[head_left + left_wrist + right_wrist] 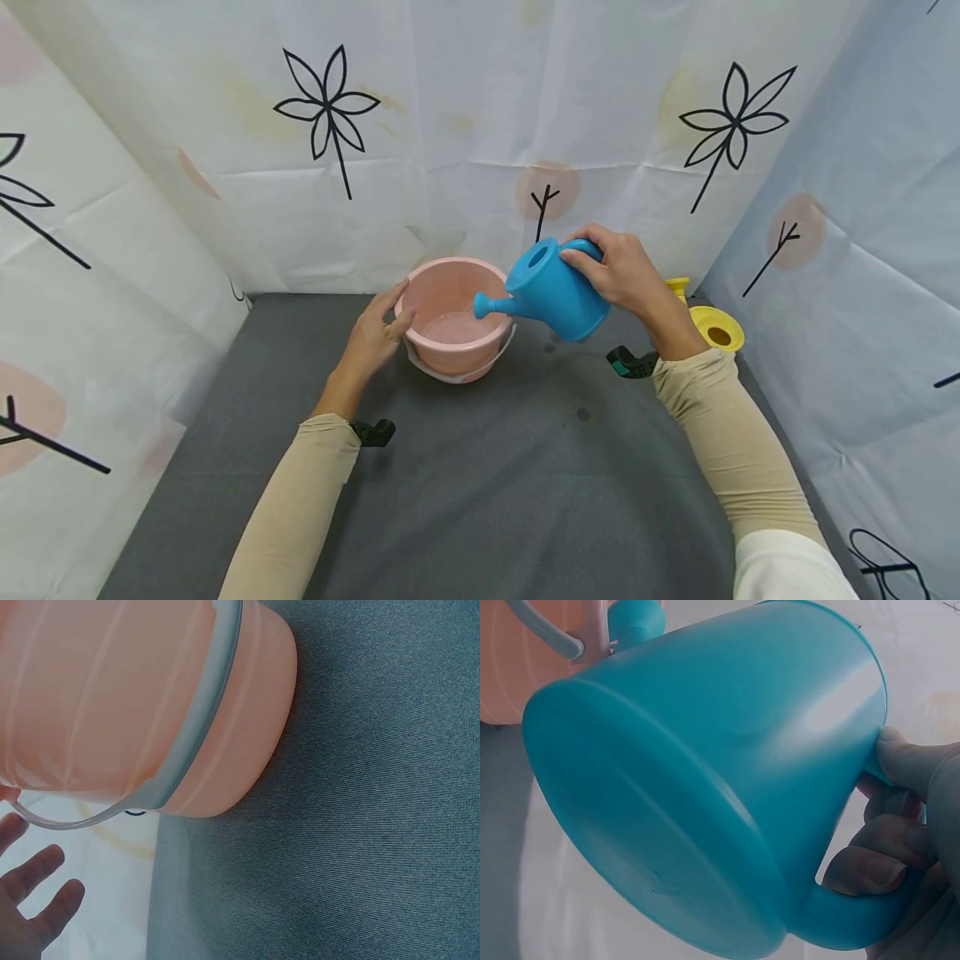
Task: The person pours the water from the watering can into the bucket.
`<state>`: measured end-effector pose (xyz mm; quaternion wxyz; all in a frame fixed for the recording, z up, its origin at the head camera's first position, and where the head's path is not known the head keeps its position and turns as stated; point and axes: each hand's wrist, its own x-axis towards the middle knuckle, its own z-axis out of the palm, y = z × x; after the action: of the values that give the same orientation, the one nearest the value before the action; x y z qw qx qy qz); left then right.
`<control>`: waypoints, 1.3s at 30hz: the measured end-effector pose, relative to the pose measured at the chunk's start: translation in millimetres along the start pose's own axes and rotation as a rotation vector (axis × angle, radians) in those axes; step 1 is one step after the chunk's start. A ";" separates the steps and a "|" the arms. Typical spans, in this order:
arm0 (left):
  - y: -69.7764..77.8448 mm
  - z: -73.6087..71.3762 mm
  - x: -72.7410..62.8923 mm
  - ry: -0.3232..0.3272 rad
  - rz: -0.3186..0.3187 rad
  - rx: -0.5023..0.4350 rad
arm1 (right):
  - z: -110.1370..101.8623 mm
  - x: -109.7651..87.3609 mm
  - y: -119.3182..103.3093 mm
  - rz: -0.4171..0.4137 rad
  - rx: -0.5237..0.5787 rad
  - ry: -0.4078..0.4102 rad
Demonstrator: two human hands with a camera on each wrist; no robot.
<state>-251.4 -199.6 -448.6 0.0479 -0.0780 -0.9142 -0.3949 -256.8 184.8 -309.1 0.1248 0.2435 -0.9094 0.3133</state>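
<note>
A pink bucket (454, 354) stands at the back of the table, its white handle (459, 377) hanging down in front. My left hand (375, 333) is at the bucket's left rim, thumb and fingertips touching it. In the left wrist view, several fingers (45, 862) are spread and fairly straight beside the bucket. My right hand (618, 262) grips a blue watering can (562, 292) by its handle, with fingers (874, 862) curled round it. The can tilts left, its spout's round head (483, 305) over the bucket's right side. A pale sheen shows on the bucket's bottom.
Behind my right wrist, a yellow watering can (717, 327) stands near the right wall, partly hidden by the arm. Grey cloth covers the table (510, 475), with some dark spots. White sheets (465, 100) with flower drawings hang close around the back and sides.
</note>
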 end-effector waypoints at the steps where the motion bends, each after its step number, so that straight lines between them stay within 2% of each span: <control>1: 0.2 0.1 -0.1 0.000 0.001 -0.001 | -0.1 0.2 -0.4 0.001 0.001 0.000; 16: -0.1 -0.8 -0.4 0.002 0.011 -0.006 | -1.5 4.1 -4.7 0.010 0.001 -0.006; 23: -0.7 0.4 0.2 0.010 0.021 -0.005 | -3.6 5.2 -7.5 0.018 -0.004 -0.036; 39: 0.0 0.5 -0.8 0.003 0.020 -0.013 | -2.4 7.6 -15.4 -0.043 -0.006 -0.060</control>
<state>-250.5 -199.3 -449.1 0.0528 -0.0867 -0.9107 -0.4004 -255.1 173.1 -296.5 0.1047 0.2720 -0.9082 0.3004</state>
